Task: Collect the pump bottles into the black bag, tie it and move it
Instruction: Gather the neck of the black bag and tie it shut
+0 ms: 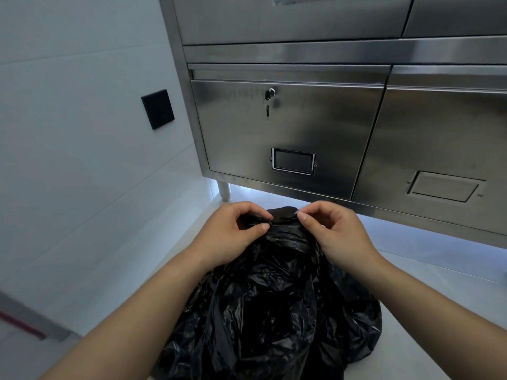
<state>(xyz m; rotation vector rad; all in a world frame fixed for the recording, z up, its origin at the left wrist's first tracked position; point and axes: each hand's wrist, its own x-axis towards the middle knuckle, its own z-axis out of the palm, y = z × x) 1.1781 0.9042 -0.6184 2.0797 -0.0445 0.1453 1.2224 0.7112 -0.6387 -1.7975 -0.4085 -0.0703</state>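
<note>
A crumpled black plastic bag (274, 311) sits bulging on the pale floor in front of me. Its top is gathered into a bunch between my hands. My left hand (233, 234) pinches the gathered plastic from the left with thumb and curled fingers. My right hand (334, 231) pinches the same bunch from the right. No pump bottles show; whatever the bag holds is hidden by the plastic.
A stainless steel cabinet (288, 127) stands just beyond the bag, raised on short legs (224, 190), with a key (268, 105) hanging in a drawer lock. A white tiled wall with a black square plate (157, 108) runs along the left. Pale floor (428, 272) lies right of the bag.
</note>
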